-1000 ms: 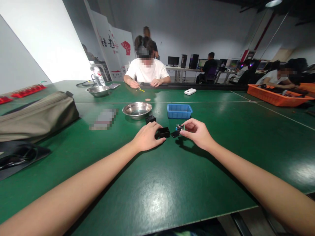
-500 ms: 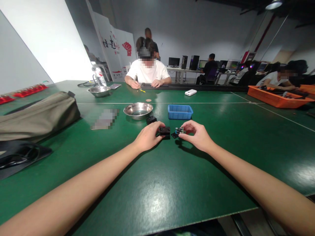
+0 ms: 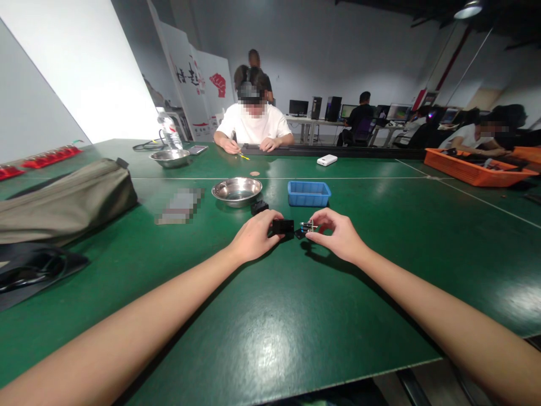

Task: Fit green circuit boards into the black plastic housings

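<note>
Between the fingers and thumb of my left hand (image 3: pixel 255 235) is a small black box-shaped housing (image 3: pixel 284 226). My right hand (image 3: pixel 337 232) pinches a small circuit board with parts (image 3: pixel 310 226), its narrow ends facing the housing. A slim gap lies between the two pieces. Just below the circuit board, a flat black piece (image 3: pixel 300 233) shows in part; whether it rests on the table I cannot tell. Behind my left fingers sits another black part (image 3: pixel 259 208), close to a shiny steel bowl (image 3: pixel 237 192). A blue plastic bin (image 3: pixel 309 194) stands beyond my right hand.
On the green table (image 3: pixel 262 316) a grey-green bag (image 3: pixel 71 194) lies at the left. A second steel bowl (image 3: pixel 169 158), a water bottle (image 3: pixel 169 129) and a white device (image 3: pixel 327 160) are farther back. An orange basket (image 3: pixel 473 169) stands right. A person (image 3: pixel 253 124) sits opposite.
The black housing has turned slightly in my left hand and sits a little nearer the circuit board. The circuit board has tilted slightly in my right hand.
</note>
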### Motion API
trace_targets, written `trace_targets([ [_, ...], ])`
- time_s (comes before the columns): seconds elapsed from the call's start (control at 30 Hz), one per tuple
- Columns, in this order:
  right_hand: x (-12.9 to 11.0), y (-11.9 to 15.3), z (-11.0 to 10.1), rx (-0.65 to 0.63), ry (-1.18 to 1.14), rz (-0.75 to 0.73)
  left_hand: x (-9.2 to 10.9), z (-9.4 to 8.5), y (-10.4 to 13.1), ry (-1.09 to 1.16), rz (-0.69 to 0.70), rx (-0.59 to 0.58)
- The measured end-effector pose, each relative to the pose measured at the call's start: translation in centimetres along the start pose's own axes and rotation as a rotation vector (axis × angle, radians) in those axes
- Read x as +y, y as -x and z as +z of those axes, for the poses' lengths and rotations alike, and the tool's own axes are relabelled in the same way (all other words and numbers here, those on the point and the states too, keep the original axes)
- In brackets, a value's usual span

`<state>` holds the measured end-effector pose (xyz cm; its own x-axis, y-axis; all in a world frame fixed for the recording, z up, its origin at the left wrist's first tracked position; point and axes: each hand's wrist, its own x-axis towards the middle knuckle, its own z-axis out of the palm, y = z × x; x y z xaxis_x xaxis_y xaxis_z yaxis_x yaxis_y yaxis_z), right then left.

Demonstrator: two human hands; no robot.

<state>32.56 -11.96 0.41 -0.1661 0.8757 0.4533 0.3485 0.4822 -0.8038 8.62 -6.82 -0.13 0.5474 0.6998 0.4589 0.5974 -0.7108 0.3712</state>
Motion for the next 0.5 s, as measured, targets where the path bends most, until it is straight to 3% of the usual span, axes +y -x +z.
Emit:
trace_targets([
  [0.5,-0.03,-0.04,0.02,0.018,-0.001,0.009,0.27,-0.23,-0.02,0.015,0.017,0.001],
])
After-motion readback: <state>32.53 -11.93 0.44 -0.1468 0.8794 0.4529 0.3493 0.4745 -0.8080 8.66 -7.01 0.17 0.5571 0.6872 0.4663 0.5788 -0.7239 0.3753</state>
